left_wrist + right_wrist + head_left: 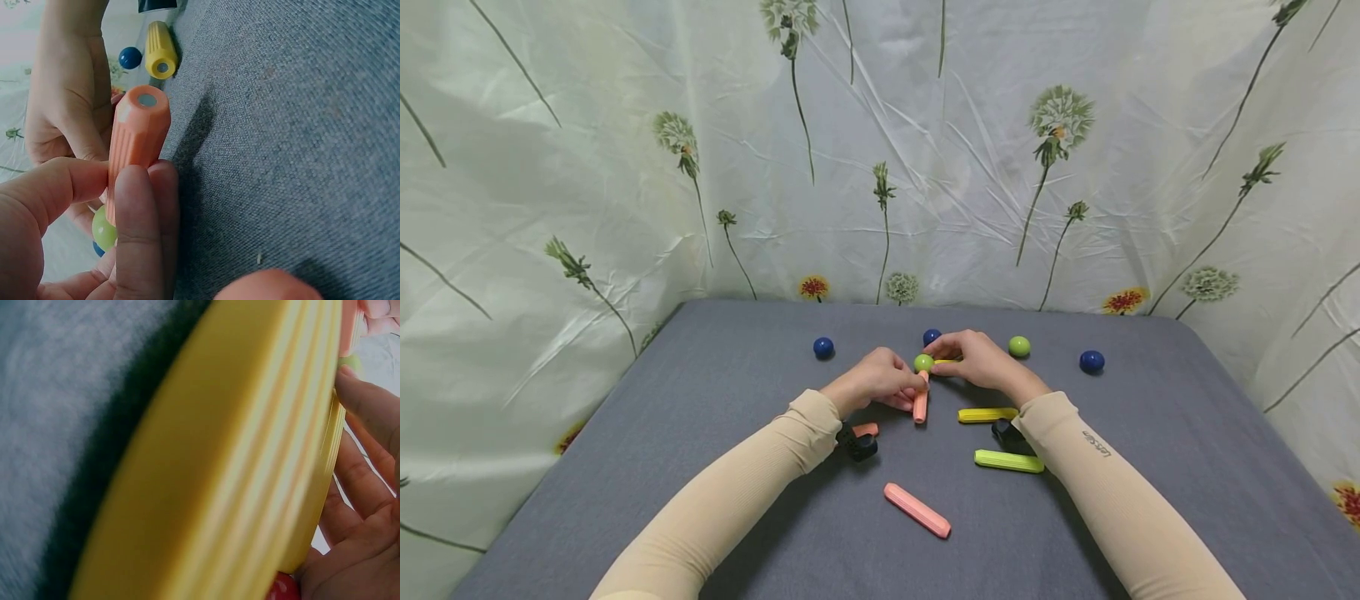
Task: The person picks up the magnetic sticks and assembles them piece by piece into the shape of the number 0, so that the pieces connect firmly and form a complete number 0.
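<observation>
My left hand point(880, 379) pinches an orange ridged magnetic stick point(920, 407) between thumb and fingers. A round metal disc shows in the stick's near end in the left wrist view; its far end meets a light-green ball point(923, 362). From the right, my right hand point(977, 358) holds a yellow magnetic stick point(325, 462) between thumb and fingers, fingertips right at the green ball. Much of that yellow stick is hidden by the hand. Low in the right wrist view, a red ball point(284, 589) shows by the stick's other end.
Behind the hands are blue balls point(823, 347) and a second green ball point(1018, 347). Another yellow stick point(987, 415) and a lime stick point(1009, 461) lie by the right wrist. One orange stick point(917, 510) lies in front, another point(867, 430) by the left wrist.
</observation>
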`<state>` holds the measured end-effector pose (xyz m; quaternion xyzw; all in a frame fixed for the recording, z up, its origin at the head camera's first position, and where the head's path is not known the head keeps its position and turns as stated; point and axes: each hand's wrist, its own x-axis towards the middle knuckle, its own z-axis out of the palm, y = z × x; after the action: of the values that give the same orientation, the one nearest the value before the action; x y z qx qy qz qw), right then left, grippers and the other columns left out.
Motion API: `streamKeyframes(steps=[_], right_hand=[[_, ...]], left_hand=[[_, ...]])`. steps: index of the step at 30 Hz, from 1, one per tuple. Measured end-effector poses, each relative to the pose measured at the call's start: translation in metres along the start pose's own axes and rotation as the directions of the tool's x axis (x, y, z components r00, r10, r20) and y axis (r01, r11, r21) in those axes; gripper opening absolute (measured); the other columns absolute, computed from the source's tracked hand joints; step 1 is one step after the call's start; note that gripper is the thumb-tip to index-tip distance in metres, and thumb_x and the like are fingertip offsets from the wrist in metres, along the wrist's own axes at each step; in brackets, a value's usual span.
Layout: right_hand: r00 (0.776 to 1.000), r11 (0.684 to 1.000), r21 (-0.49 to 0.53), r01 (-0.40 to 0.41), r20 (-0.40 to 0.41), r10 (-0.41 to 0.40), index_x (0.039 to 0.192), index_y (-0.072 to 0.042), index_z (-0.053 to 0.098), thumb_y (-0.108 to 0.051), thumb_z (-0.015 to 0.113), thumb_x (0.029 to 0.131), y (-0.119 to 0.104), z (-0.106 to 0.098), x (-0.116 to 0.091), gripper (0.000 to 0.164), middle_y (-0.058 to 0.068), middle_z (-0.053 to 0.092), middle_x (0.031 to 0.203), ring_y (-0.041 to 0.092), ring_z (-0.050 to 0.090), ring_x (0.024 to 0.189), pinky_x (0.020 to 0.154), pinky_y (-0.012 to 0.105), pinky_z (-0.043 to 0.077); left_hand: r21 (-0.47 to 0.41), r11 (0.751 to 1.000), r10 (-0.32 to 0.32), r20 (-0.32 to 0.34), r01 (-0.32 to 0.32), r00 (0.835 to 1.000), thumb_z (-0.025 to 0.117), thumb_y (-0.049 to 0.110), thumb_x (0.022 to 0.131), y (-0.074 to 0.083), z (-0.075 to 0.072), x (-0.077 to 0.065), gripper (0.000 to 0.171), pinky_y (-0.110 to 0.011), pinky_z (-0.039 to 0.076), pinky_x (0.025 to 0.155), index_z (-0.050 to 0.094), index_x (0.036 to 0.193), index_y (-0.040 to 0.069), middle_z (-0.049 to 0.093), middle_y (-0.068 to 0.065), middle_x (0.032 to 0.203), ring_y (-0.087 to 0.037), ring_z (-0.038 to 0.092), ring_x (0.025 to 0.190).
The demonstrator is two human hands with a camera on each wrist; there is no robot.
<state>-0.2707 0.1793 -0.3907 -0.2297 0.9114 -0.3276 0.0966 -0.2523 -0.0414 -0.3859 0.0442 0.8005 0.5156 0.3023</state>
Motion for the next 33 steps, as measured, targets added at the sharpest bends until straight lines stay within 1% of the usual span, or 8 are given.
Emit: streamKeyframes(steps=[5, 17, 22, 25, 28, 30, 33], right_hand=[[1.0, 1.0, -0.004, 0.0, 0.0, 0.0, 0.136, -0.008, 0.072, -0.019, 0.076, 0.102, 0.0, 0.001, 0.001, 0.036, 0.009, 0.079, 0.125, 0.028, 0.072, 0.12, 0.108, 0.05, 0.055], [1.0, 1.0, -0.018, -0.008, 0.0, 0.008, 0.135, -0.008, 0.073, -0.02, 0.076, 0.102, -0.001, 0.001, 0.001, 0.035, 0.009, 0.079, 0.124, 0.029, 0.073, 0.121, 0.108, 0.051, 0.055], [1.0, 1.0, -0.026, -0.017, -0.003, 0.017, 0.134, -0.009, 0.073, -0.019, 0.076, 0.102, -0.002, 0.002, 0.001, 0.034, 0.009, 0.079, 0.124, 0.029, 0.073, 0.121, 0.109, 0.051, 0.055], [1.0, 0.999, -0.026, -0.018, -0.003, 0.018, 0.134, -0.009, 0.073, -0.019, 0.076, 0.102, -0.002, 0.003, 0.001, 0.034, 0.009, 0.079, 0.124, 0.029, 0.073, 0.121, 0.108, 0.051, 0.055], [1.0, 0.999, -0.029, -0.018, -0.005, 0.018, 0.134, -0.009, 0.073, -0.02, 0.075, 0.102, -0.002, 0.003, 0.001, 0.034, 0.008, 0.079, 0.123, 0.029, 0.073, 0.12, 0.108, 0.05, 0.055], [1.0, 0.999, -0.033, -0.02, -0.005, 0.02, 0.134, -0.01, 0.074, -0.021, 0.075, 0.103, -0.002, 0.003, 0.001, 0.033, 0.008, 0.079, 0.123, 0.029, 0.072, 0.119, 0.107, 0.05, 0.055], [1.0, 0.999, -0.04, -0.026, -0.006, 0.026, 0.134, -0.011, 0.074, -0.022, 0.075, 0.103, -0.002, 0.002, 0.002, 0.033, 0.007, 0.079, 0.121, 0.028, 0.072, 0.118, 0.106, 0.049, 0.055]], left_hand=[[-0.012, 1.0, -0.011, 0.01, 0.011, 1.0, 0.078, 0.018, 0.098, 0.0, 0.0, 0.0, 0.014, -0.02, 0.059, 0.061, 0.076, 0.089, 0.007, 0.069, 0.0, 0.074, -0.004, 0.069, 0.059], [-0.024, 1.0, 0.001, 0.018, 0.0, 1.0, 0.078, 0.019, 0.098, -0.002, -0.001, -0.001, 0.015, -0.02, 0.059, 0.059, 0.076, 0.092, 0.006, 0.069, 0.0, 0.074, -0.004, 0.068, 0.058], [-0.016, 1.0, 0.002, 0.014, -0.002, 1.0, 0.077, 0.021, 0.099, -0.003, -0.002, 0.0, 0.017, -0.021, 0.059, 0.06, 0.076, 0.096, 0.005, 0.07, -0.001, 0.075, -0.005, 0.069, 0.059], [-0.01, 1.0, 0.01, -0.005, -0.01, 1.0, 0.076, 0.022, 0.101, -0.004, -0.004, 0.0, 0.019, -0.023, 0.061, 0.062, 0.077, 0.102, 0.003, 0.073, -0.003, 0.078, -0.006, 0.071, 0.062], [0.003, 1.0, 0.02, -0.039, -0.02, 0.999, 0.075, 0.023, 0.101, -0.003, -0.007, -0.002, 0.022, -0.025, 0.062, 0.064, 0.078, 0.107, 0.002, 0.075, -0.005, 0.081, -0.008, 0.072, 0.064], [0.031, 0.999, 0.039, -0.065, -0.037, 0.997, 0.075, 0.023, 0.101, -0.001, -0.009, -0.005, 0.022, -0.027, 0.063, 0.065, 0.078, 0.109, 0.002, 0.076, -0.007, 0.083, -0.009, 0.073, 0.065], [0.106, 0.991, 0.094, -0.103, -0.083, 0.99, 0.075, 0.023, 0.101, 0.001, -0.013, -0.01, 0.022, -0.03, 0.065, 0.068, 0.079, 0.108, 0.003, 0.078, -0.009, 0.087, -0.009, 0.073, 0.067]])
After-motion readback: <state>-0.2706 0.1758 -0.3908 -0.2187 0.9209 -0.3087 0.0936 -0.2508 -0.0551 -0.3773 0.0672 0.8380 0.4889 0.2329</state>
